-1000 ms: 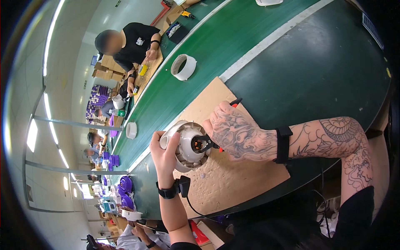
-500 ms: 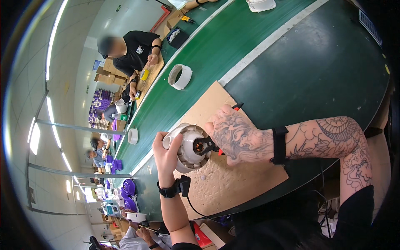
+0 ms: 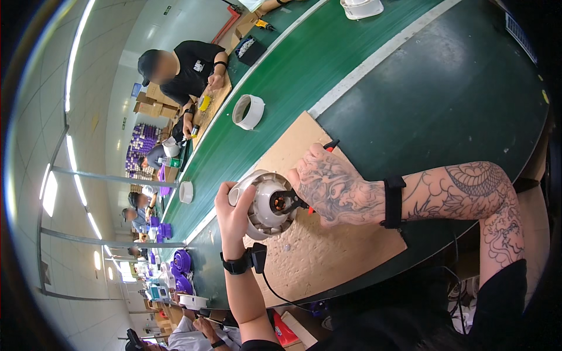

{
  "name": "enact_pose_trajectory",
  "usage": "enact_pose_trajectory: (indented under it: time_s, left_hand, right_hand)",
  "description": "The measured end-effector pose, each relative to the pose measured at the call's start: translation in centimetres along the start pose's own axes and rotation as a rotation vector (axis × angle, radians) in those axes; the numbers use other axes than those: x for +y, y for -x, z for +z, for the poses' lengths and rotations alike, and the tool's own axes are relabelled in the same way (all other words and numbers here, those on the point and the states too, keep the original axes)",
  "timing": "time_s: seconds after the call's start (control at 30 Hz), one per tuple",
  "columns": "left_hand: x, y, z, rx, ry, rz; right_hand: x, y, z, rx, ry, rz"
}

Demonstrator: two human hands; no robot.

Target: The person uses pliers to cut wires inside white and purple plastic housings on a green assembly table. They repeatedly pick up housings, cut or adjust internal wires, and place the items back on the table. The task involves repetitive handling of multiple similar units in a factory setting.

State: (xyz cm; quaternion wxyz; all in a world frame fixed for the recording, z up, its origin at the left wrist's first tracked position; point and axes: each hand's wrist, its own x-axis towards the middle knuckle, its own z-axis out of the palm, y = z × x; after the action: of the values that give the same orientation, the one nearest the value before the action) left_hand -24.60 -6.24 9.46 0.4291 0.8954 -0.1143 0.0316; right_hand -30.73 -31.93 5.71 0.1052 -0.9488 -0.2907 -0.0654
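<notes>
My left hand (image 3: 233,215) grips the rim of a round white plastic housing (image 3: 255,221) with fins around its inside, tilted above the cardboard sheet. In my right hand (image 3: 331,187) is a pair of pliers (image 3: 298,202) with black jaws and red-and-black handles, the fist closed around the grips. The jaw tips reach into the dark opening (image 3: 277,203) at the housing's centre, where small copper-coloured parts show. What exactly the tips touch is too small to make out.
Beneath my hands lies a cardboard sheet (image 3: 328,266) on the dark green table (image 3: 433,99). Beyond it runs a green conveyor belt (image 3: 304,76) carrying a white ring (image 3: 249,112) and other white parts. Across the belt a co-worker (image 3: 187,73) sits near a black parts box (image 3: 250,51).
The white rings on the belt have shifted slightly left. My hands keep nearly the same place, the pliers' jaws still inside the housing's opening.
</notes>
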Motion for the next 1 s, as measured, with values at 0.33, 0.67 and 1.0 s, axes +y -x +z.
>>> enact_pose_trajectory:
  time_s: [0.33, 0.67, 1.0]
  left_hand:
    - [-0.4, -0.1, 0.3, 0.068, -0.022, -0.043]
    - [0.2, 0.2, 1.1, 0.11, -0.072, 0.001]
    - [0.8, 1.5, 1.0, 0.176, -0.138, 0.006]
  right_hand:
    - [-0.5, -0.4, 1.6, 0.153, 0.269, 0.026]
    - [-0.3, 0.3, 0.4, 0.126, 0.189, 0.016]
    - [0.3, 0.0, 0.1, 0.054, -0.181, -0.012]
